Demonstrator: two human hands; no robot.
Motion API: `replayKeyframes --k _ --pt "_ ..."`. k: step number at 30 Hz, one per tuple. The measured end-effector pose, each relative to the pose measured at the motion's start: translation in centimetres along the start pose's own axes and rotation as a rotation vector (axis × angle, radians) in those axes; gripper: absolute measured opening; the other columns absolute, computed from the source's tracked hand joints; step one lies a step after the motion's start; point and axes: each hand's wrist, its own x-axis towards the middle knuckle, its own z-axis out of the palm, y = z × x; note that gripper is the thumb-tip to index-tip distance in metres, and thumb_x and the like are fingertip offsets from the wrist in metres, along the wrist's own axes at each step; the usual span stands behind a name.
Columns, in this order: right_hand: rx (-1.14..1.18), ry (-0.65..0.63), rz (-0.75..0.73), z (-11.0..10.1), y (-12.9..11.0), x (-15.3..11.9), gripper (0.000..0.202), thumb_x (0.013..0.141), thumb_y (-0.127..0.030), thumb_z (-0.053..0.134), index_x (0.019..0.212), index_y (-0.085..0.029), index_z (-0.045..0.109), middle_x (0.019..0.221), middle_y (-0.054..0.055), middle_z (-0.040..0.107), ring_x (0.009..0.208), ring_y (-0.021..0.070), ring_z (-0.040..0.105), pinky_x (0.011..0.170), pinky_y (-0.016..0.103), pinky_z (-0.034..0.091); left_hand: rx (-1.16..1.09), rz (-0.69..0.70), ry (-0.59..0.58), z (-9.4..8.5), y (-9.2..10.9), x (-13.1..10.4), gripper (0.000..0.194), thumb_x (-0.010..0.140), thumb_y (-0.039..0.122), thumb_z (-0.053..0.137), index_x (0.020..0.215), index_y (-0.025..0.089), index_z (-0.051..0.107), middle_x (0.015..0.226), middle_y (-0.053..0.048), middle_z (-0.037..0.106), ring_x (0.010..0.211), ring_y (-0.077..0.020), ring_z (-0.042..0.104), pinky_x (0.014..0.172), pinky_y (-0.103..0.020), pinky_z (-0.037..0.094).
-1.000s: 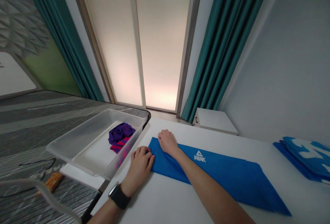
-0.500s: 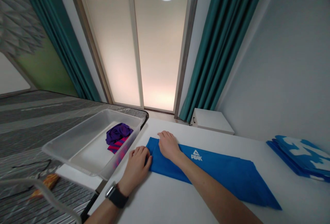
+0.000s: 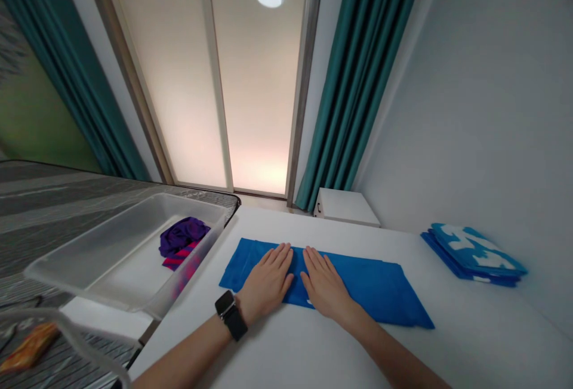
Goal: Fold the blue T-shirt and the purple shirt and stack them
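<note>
A blue folded garment [image 3: 371, 284] lies as a long flat strip across the white table. My left hand [image 3: 268, 278] rests flat on its left half, fingers stretched out and pointing away from me. Beside it, my right hand [image 3: 326, 284] presses flat on the middle of the cloth, fingers also extended. Only a speck of white print shows by the right palm; any other print is hidden. A dark watch [image 3: 230, 314] is on my left wrist.
Left of the table [image 3: 277, 347] stands a clear plastic bin [image 3: 107, 240] holding purple cloth [image 3: 183, 235] and red-striped cloth [image 3: 179, 256]. A folded blue-and-white stack [image 3: 477, 252] lies at the right. Behind the table is a white cabinet [image 3: 347, 205].
Both hands have gone from gripping the garment's left end to lying flat on it. The white logo on its top face no longer shows, and the view has shifted right.
</note>
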Motion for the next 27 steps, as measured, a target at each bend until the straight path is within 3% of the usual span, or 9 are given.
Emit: replayKeyframes --k 7,19,27 --pt "-0.021 -0.021 0.095 -0.3 2.3 -1.5 0.059 0.098 -0.035 0.028 0.149 -0.006 0.032 0.156 0.012 0.026 0.146 0.0241 0.020 0.119 0.047 0.016 0.019 0.008 -0.030 2.6 2.0 3.4 0.050 0.098 0.038 0.037 0.144 0.018 0.040 0.151 -0.011 0.041 0.141 -0.0249 0.035 0.115 -0.046 0.028" --pt "0.013 -0.007 0.189 -0.4 3.0 -1.6 0.063 0.099 -0.043 0.026 0.151 -0.008 0.028 0.158 0.011 0.020 0.147 0.0239 0.015 0.119 0.044 0.012 0.030 0.017 -0.022 4.1 0.8 3.2 0.058 0.098 0.047 0.037 0.147 0.017 0.038 0.152 -0.011 0.040 0.141 -0.0256 0.035 0.115 -0.046 0.028" --pt "-0.096 -0.022 0.303 -1.7 8.9 -3.6 0.067 0.098 -0.047 0.017 0.150 -0.006 0.029 0.157 0.012 0.025 0.146 0.0253 0.019 0.119 0.045 0.011 0.065 0.026 -0.067 4.1 0.4 3.4 0.060 0.099 0.050 0.031 0.148 0.016 0.037 0.152 -0.010 0.040 0.140 -0.0254 0.037 0.115 -0.045 0.029"
